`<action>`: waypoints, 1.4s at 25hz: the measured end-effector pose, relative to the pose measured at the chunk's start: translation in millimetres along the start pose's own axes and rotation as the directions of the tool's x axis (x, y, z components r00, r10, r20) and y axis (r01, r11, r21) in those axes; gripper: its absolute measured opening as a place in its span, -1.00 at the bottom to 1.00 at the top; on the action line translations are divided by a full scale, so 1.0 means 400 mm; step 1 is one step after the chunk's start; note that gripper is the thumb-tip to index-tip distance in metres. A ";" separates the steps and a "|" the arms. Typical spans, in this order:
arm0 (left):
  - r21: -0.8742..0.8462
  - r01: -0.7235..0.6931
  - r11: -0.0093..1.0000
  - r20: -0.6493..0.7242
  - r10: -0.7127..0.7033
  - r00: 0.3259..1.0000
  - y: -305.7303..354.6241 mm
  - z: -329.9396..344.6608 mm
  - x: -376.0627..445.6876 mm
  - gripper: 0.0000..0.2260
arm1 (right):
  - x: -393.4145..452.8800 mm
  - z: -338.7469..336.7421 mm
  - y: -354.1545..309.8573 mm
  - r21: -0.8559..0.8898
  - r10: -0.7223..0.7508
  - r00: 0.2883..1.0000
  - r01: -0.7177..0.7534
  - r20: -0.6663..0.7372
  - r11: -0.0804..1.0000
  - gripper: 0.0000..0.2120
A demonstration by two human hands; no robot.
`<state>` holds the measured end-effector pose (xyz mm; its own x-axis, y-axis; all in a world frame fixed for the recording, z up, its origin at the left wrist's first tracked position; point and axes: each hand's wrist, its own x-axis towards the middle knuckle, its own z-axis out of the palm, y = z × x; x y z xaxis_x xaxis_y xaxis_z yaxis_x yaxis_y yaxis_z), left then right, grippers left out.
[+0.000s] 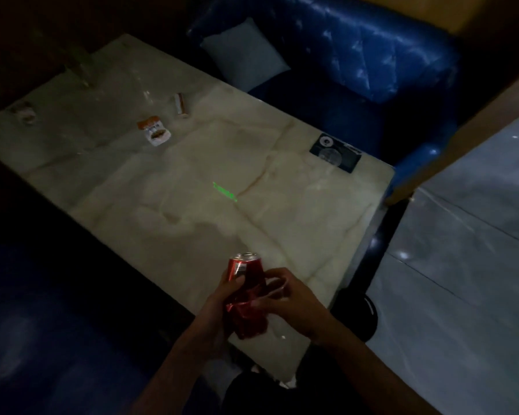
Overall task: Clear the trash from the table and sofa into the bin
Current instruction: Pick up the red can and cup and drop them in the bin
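A red drink can (246, 271) and a crumpled red wrapper (247, 320) are held together over the near edge of the pale marble table (168, 211). My left hand (219, 298) grips the can from the left, thumb across its side. My right hand (291, 298) pinches the red wrapper from the right. On the far half of the table lie an orange-and-white snack packet (154, 130), a small stick-shaped wrapper (180, 105) and a dim crumpled piece (23, 112) at the far left. No bin is clearly visible.
A blue sofa (372, 55) with a grey cushion (244, 56) stands beyond the table. A black card (336, 152) lies at the table's right edge. A dark round object (369, 319) sits on the grey tiled floor (462, 265) at the right. A second blue seat (36, 324) is at the left.
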<state>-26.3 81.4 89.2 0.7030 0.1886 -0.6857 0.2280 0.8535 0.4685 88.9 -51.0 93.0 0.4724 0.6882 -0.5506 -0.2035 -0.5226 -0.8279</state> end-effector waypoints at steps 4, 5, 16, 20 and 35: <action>0.132 0.114 0.985 0.038 -0.120 0.992 -0.073 0.057 0.020 -0.54 | -0.082 -0.048 0.073 -0.032 0.039 0.997 -0.041 -0.074 0.999 -0.39; 0.150 0.127 0.981 0.061 -0.137 0.989 -0.096 0.081 0.023 -0.54 | -0.104 -0.069 0.094 -0.018 0.052 0.994 -0.055 -0.101 0.998 -0.42; 0.548 -0.050 0.835 -0.110 0.131 0.985 -0.401 0.441 0.076 -0.81 | -0.304 -0.383 0.282 -0.031 -0.038 0.993 0.035 -0.112 0.999 -0.52; 0.814 -0.035 0.580 -0.018 0.086 0.996 -0.556 0.595 0.120 -0.53 | -0.399 -0.543 0.411 0.061 -0.007 0.969 0.023 -0.249 0.998 -0.47; 0.973 -0.061 0.222 0.045 0.075 0.996 -0.492 0.719 0.422 -0.46 | -0.323 -0.679 0.608 0.411 0.345 0.749 -0.107 -0.565 0.905 -0.33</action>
<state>241.4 -194.3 41.7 0.7480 0.2303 -0.6225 0.6632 -0.2944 0.6880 211.3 -403.5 -8.3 0.7684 0.0510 -0.6380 -0.5872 -0.3405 -0.7344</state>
